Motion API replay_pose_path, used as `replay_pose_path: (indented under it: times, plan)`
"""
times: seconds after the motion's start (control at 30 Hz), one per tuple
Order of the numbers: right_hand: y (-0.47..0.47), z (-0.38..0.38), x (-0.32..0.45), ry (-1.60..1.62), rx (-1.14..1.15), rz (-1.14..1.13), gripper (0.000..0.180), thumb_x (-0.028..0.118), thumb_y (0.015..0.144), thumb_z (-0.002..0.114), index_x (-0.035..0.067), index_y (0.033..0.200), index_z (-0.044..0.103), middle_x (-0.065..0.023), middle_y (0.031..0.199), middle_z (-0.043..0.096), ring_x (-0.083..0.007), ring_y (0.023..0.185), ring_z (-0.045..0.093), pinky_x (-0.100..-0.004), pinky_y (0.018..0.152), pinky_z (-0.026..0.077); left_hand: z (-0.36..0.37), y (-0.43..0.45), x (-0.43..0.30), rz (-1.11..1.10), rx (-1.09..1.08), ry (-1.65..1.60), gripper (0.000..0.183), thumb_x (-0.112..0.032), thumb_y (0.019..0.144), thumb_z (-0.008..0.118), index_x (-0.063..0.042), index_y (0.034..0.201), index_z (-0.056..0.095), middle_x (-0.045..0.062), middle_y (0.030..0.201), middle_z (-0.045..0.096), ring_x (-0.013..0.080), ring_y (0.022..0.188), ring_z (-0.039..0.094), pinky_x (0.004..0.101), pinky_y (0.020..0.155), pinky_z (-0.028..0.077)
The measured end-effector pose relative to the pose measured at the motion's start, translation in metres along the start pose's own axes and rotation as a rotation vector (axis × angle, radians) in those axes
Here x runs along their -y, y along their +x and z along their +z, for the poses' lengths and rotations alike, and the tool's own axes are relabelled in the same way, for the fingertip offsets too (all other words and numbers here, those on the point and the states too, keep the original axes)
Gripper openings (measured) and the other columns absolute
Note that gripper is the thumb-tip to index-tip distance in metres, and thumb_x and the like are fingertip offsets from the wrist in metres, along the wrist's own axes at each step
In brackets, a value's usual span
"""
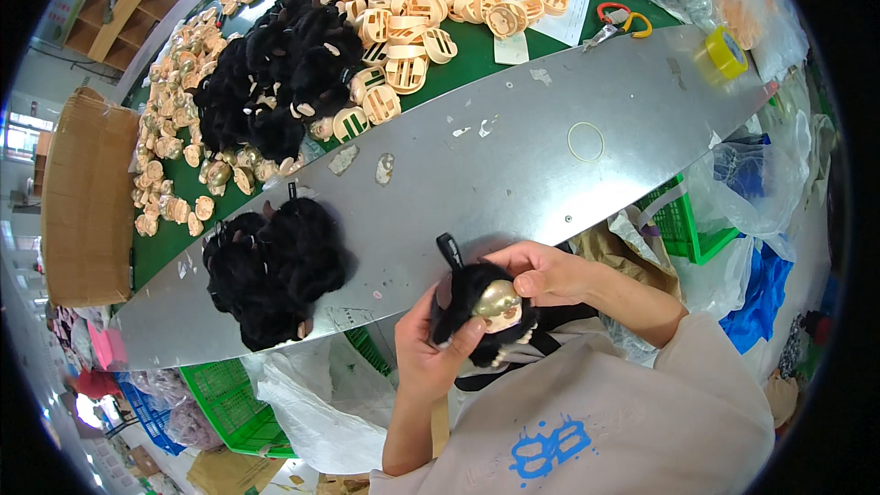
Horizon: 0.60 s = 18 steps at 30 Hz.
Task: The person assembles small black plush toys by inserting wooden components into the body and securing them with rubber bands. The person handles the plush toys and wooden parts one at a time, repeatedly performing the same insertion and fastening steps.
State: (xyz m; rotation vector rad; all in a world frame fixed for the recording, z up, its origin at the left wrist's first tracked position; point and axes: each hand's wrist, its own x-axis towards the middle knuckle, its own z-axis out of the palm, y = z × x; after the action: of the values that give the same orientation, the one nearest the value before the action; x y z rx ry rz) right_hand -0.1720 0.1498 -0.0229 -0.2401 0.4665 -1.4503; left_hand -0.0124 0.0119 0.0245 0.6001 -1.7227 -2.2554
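Between both hands I hold a black plush toy (474, 292) with a gold-topped doll face (500, 306) set in its front. My left hand (433, 340) grips its left side, the thumb lying by the lower edge of the face. My right hand (540, 275) has its thumb and fingers at the upper right of the face. A black strap loop (449, 249) sticks up from the toy's top. On the metal worktop to the left lies a group of similar black plush toys (302, 247).
Beyond the metal worktop (454, 185) are a black plush heap (275, 75), peach plastic face parts (412, 7) and loose doll faces (172, 110). Scissors (619, 20), yellow tape (726, 53) and a rubber band (586, 142) lie rightward. Green crates (234, 399) stand below; a cardboard box (86, 199) stands left.
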Motion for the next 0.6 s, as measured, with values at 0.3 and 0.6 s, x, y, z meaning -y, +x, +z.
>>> replay_pose_path:
  times: [0.3, 0.6]
  plan:
    - [-0.001, 0.006, 0.008, -0.333, -0.131, -0.101, 0.059, 0.028, 0.084, 0.079, 0.000, 0.128, 0.052, -0.0028, 0.111, 0.061, -0.0066, 0.091, 0.059, -0.0237, 0.080, 0.049, 0.008, 0.009, 0.002, 0.013, -0.136, -0.053, 0.033, -0.013, 0.090, 0.072, 0.003, 0.116, 0.057, 0.003, 0.103, 0.062, 0.0087, 0.094, 0.055, 0.0233, 0.087, 0.043]
    - [-0.002, 0.014, 0.009, -0.571, -0.108, -0.210, 0.054, 0.025, 0.083, 0.079, 0.003, 0.125, 0.053, -0.0019, 0.102, 0.062, -0.0085, 0.095, 0.056, -0.0265, 0.081, 0.047, 0.003, 0.006, 0.024, 0.109, -0.075, -0.107, 0.032, -0.009, 0.090, 0.070, 0.001, 0.117, 0.057, 0.003, 0.110, 0.059, 0.0103, 0.100, 0.054, 0.0237, 0.091, 0.041]
